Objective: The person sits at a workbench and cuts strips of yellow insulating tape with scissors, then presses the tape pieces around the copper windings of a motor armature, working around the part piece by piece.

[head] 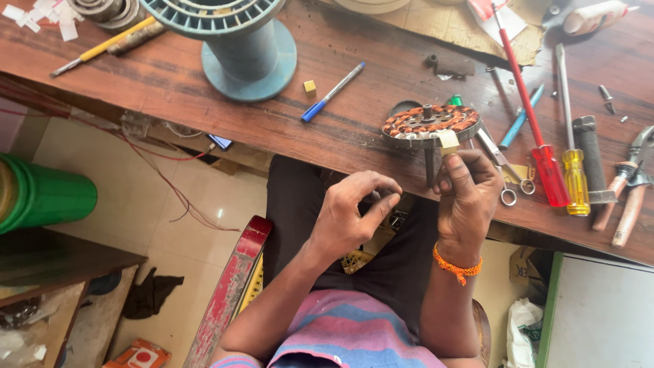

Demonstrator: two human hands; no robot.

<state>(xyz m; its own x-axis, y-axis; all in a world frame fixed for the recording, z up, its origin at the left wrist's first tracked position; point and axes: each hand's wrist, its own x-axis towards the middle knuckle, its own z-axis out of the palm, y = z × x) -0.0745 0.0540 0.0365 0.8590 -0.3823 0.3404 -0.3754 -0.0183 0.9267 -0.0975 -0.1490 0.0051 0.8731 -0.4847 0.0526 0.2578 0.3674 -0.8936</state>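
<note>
Two hands: both raised over the person's lap, just in front of the wound stator [430,123] that rests at the near edge of the wooden workbench [170,82].
Right hand [466,194]: closed in a pinch on a small cream strip of insulating paper [448,141], whose top sits just in front of the stator's rim; an orange thread band circles the wrist.
Left hand [354,215]: fingers curled, thumb and forefinger tips pressed together — whether anything lies between them cannot be told; it hangs left of the stator and below the bench edge.
Stator: round, with copper-coloured coils and a central shaft pointing down past the bench edge.
Right of the stator: scissors [507,174] just beside it, then a red-handled screwdriver [538,136], a yellow-handled screwdriver [572,160], a dark-handled tool and pliers [630,191] farther out.
Behind the stator: a teal pen [519,117] to its right, and a small dark part farther back.
Left of the stator: a blue pen [330,93], a small yellow cube [309,86] and — well apart — a large teal wire spool [235,41] standing upright; a yellow-handled tool lies at the far left corner.
Below the stator: dark trousers, a striped shirt and a red stool edge [235,279].
Floor left of the stator: pale tiles, loose red wire, a green cylinder [41,194].
</note>
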